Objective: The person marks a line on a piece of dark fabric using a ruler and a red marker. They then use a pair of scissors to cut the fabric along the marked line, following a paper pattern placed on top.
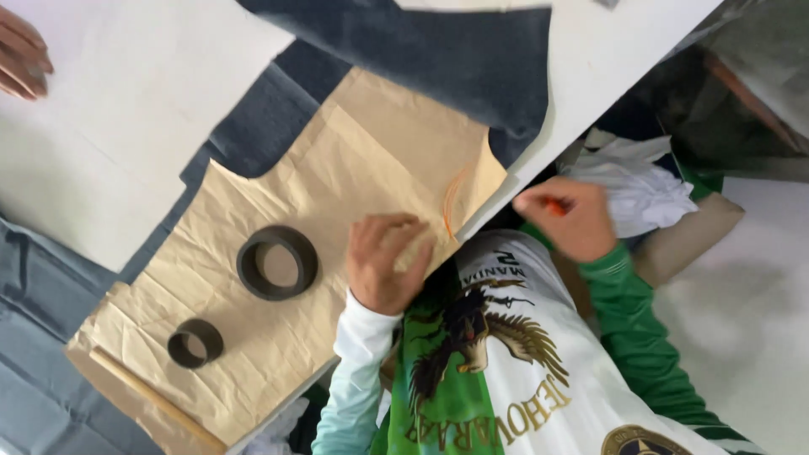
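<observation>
Hands share our work: left hand (386,263) presses flat on the crumpled brown paper pattern (337,202), six o'clock edge; right hand (563,217) pinches what may be orange chalk (555,205). We'd keep the paper pinned firmly while marking.

Left hand (386,261) rests palm-down, fingers curled; right hand (566,217) closed, raised.

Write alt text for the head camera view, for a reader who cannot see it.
A person's left hand presses a brown paper pattern flat on dark grey fabric at a white table edge, while the right hand holds a small orange marker off the table. Two dark rings, one large and one small, sit on the paper.
</observation>
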